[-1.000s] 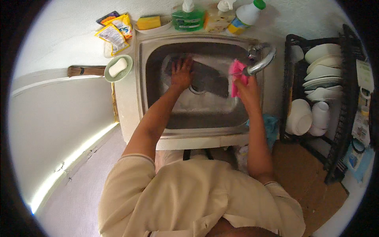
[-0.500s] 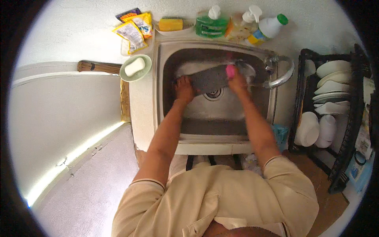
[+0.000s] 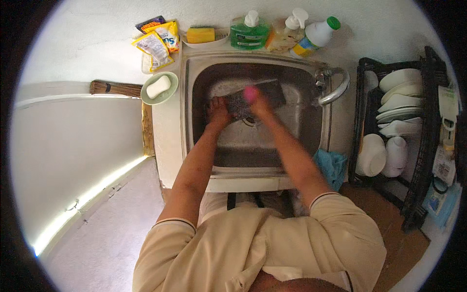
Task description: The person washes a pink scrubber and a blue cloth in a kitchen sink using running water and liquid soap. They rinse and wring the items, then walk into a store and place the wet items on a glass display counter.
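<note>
The dark grey rectangular piece [image 3: 271,92] is located inside the sink [image 3: 253,171], in the back half of the basin, and is set at an angle with its right end nearer the sink's back wall. Its left end is covered by the left hand [image 3: 219,114], whose fingers are spread and laid down; nothing is seen enclosed by them. Near the middle of the sink's back half, a pink scrubber [image 3: 250,94] is held over the piece by the right hand [image 3: 260,103]. The fingers appear to be curled closed around it, although the exact grip is blurred and cannot be confirmed.

Caution: the piece is steadied at its left end only. If sideways force is applied toward the free right end, the piece may be pivoted or slid, as little friction is likely offered by the sink floor. If the scrubber is carried too far left, the left fingers may be struck. If the grip is slippery, the scrubber may be dropped near the sink's drain [image 3: 249,121]. The faucet [image 3: 335,98], mounted at the sink's right rear corner, may be knocked if the right hand is swung wide.
</note>
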`<state>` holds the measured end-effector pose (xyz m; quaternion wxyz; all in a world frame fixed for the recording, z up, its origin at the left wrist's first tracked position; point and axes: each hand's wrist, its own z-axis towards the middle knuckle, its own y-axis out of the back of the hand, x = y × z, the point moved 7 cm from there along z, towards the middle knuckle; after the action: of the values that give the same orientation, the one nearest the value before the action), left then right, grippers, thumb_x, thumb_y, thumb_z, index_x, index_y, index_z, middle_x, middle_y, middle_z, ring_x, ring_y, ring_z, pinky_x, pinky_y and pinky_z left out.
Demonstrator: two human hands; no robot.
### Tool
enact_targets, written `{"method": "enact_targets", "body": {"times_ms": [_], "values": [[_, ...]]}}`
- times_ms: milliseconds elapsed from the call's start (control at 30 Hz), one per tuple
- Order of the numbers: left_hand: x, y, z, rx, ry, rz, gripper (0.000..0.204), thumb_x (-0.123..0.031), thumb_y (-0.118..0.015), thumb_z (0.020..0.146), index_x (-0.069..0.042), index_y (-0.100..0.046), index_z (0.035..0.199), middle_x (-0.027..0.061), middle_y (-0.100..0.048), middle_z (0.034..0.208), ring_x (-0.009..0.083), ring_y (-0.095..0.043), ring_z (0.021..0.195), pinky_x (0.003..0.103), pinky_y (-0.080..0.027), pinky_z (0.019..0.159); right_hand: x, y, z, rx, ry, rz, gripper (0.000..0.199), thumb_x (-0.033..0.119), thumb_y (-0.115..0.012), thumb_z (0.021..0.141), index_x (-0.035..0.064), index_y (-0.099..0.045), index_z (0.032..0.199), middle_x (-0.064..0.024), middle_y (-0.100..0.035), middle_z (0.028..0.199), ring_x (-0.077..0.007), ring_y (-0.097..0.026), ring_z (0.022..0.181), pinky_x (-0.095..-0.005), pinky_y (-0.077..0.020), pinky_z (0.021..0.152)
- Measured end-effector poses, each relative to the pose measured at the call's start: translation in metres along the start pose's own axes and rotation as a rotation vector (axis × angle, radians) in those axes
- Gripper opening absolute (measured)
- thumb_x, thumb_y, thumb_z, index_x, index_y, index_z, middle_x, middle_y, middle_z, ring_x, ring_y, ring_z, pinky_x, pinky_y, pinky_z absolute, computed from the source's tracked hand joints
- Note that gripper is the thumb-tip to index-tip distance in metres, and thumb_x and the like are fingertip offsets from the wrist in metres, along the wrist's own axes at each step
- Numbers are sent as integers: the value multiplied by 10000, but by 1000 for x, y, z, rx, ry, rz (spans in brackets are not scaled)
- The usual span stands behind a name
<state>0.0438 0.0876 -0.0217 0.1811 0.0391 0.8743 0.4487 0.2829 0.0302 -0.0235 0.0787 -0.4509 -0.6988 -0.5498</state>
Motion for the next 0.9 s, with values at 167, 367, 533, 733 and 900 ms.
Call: {"method": "enact_targets", "body": {"times_ms": [167,367,533,733,900], "values": [[-25,33,0,-48,-109,55,863,-451,-768,882,-66,-349,1530,202,-308,1589,416,-448,1382,547,-443,1111,-37,66,-31,-113,-50,-271,537,305,-723,908,69,-554,1360,-264,-641,1264,-482,-617,1162,-541,-524,942],[-62,1,3,-73,-99,-214,809,-404,-763,892,-45,-380,1507,226,-414,1514,463,-602,1197,515,-521,1019,50,83,-102,188,-108,-157,667,456,-676,959,40,-536,1462,-238,-570,1436,-382,-545,1332,-447,-386,1150],[-140,71,-55,-27,-530,-565,620,-237,-719,923,-29,-467,1451,251,-488,1426,435,-599,1205,448,-484,1052,29,63,-78,4,-211,926,697,602,-606,980,36,-593,1386,-147,-640,1352,-322,-582,1264,-405,-413,1089],[-135,91,-57,-351,-165,-1195,509,-232,-647,988,-24,-525,1437,239,-530,1428,320,-562,1238,401,-468,1027,64,38,-77,-55,-245,1193,802,675,-591,958,96,-471,1502,-139,-534,1488,-299,-513,1361,-454,-405,1111],[-156,70,-22,15,-125,-1302,627,-341,-573,1044,-48,-365,1558,270,-499,1475,369,-553,1283,441,-467,1019,84,40,-97,221,-232,1693,727,615,-562,999,101,-467,1504,-149,-519,1498,-335,-455,1417,-499,-389,1145]]}}
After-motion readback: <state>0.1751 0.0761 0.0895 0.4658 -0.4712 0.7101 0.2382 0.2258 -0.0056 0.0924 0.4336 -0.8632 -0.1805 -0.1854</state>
